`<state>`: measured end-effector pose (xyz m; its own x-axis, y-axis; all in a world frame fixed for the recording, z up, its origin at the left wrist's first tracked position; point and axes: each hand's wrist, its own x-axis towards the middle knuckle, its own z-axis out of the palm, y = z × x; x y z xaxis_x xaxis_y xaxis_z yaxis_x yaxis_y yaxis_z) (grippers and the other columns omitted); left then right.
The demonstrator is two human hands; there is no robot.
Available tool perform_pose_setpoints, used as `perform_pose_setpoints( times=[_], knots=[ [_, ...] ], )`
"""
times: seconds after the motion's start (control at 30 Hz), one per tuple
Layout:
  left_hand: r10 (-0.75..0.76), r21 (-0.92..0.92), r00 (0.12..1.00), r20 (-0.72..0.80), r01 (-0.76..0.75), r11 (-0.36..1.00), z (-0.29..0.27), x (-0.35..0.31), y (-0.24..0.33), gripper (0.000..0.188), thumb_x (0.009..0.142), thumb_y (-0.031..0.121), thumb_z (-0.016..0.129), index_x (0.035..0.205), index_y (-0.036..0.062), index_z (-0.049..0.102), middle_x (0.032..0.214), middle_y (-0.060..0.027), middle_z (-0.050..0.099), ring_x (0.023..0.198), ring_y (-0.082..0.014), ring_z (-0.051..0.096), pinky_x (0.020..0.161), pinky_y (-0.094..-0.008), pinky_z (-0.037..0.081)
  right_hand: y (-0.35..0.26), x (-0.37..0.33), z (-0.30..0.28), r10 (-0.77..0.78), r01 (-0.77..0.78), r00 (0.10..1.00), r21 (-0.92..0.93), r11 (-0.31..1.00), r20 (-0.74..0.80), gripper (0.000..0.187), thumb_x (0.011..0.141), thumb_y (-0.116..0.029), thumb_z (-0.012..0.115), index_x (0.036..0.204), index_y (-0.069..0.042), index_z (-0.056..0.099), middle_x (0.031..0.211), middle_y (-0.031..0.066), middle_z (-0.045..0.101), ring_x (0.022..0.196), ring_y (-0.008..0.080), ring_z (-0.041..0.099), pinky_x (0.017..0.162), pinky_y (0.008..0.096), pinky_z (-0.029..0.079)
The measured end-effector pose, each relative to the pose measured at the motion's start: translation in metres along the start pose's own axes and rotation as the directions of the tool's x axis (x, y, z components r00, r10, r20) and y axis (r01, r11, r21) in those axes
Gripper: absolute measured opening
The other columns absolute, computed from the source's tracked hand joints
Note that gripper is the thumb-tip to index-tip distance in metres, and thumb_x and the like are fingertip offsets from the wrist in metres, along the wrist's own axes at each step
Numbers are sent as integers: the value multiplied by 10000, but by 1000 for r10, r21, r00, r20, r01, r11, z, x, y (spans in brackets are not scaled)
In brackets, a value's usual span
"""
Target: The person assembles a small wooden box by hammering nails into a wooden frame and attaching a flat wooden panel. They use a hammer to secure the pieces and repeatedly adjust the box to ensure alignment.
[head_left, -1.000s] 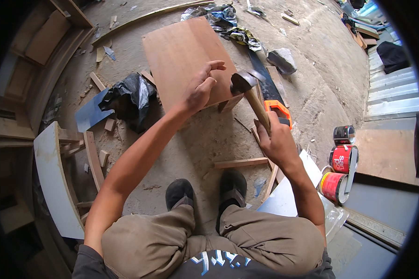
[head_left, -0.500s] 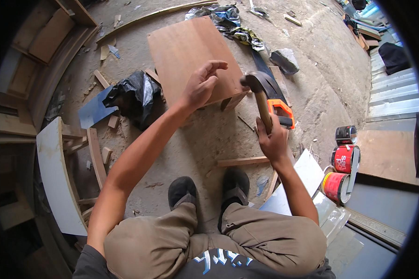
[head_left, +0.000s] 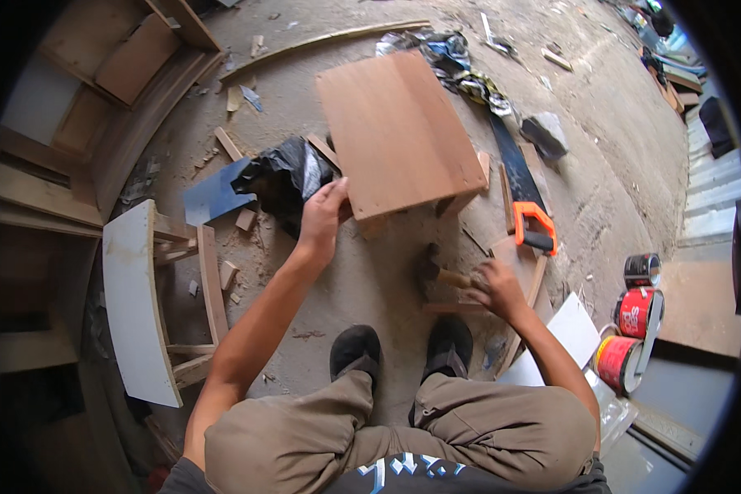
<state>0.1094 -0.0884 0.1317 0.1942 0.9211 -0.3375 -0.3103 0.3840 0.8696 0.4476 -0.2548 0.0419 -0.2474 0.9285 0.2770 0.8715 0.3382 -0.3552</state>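
A wooden box with a smooth brown plywood top stands on the floor in front of me. My left hand is at its near left corner, fingers and thumb closed about the edge. To the right of my feet, my right hand grips a hammer by its wooden handle. The hammer's dark head hangs low, just above or on the floor; which one I cannot tell. Motion slightly blurs the hammer and the right fingers.
An orange-handled handsaw lies right of the box. Left are a crumpled black plastic bag, a blue board and a white-topped wooden frame. Red and black cans stand right, a grey stone block far right.
My left hand has come down from over the box top to its near left corner. The hammer has dropped from beside the box's right corner toward the floor. The view has shifted.
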Motion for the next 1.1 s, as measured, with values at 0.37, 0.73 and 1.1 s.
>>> perform_pose_setpoints(
  times=[0.37,0.73,1.1],
  knots=[
    [60,163,998,-8,-58,985,62,60,89,399,973,396,572,1097,18,603,929,-50,636,760,-130,580,705,-261,476,46,281,-57,657,-697,699,470,541,281,759,929,-590,585,990,162,664,856,215,690,735,220,642,690,358,509],
    [159,117,987,-10,-157,981,82,110,188,299,896,286,628,1030,19,648,894,-100,684,765,-206,664,740,-336,530,33,326,-191,174,-440,898,834,333,404,288,985,-84,472,1205,77,568,982,127,688,789,145,687,716,304,585],
    [341,-187,885,318,-294,937,17,99,185,339,845,274,583,1048,6,628,1038,-127,650,929,-227,623,861,-339,494,-74,237,-219,304,-49,951,998,-33,57,452,980,-273,584,1253,76,499,1177,218,635,1070,281,662,961,439,553]
  ],
)
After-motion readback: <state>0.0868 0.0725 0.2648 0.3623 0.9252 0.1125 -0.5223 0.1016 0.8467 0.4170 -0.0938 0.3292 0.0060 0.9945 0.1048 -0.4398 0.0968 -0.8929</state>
